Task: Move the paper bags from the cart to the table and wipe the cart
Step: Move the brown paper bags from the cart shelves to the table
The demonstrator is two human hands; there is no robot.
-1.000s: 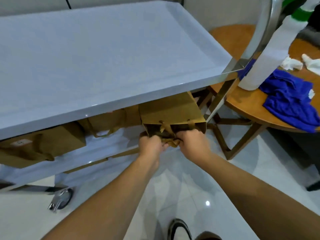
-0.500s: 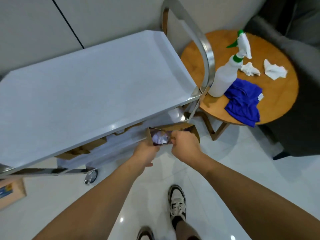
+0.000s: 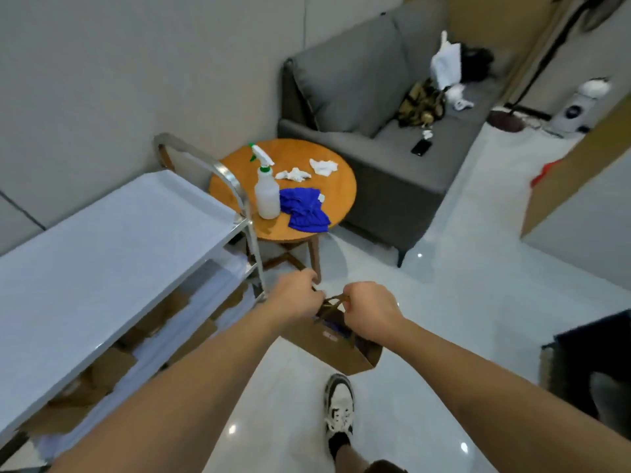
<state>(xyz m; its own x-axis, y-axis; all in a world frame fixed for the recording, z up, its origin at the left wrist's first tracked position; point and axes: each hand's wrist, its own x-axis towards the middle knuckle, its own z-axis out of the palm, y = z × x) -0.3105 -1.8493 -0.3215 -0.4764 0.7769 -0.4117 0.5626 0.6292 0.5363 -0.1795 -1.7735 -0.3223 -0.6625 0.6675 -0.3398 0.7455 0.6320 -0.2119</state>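
The paper bag (image 3: 336, 349) is plain brown with brown handles, and something purple shows inside it. More brown bags (image 3: 112, 365) sit under the pale blue-white top of the cart (image 3: 102, 254), whose frame is shiny silver. The round table (image 3: 336, 196) is warm orange wood; on it are a white spray bottle (image 3: 267, 192) with a green trigger, a vivid blue cloth (image 3: 304, 209) and white crumpled tissues (image 3: 322, 166). The sofa (image 3: 368, 97) is grey, the floor (image 3: 461, 285) glossy white, the shoe (image 3: 338, 404) white and black.
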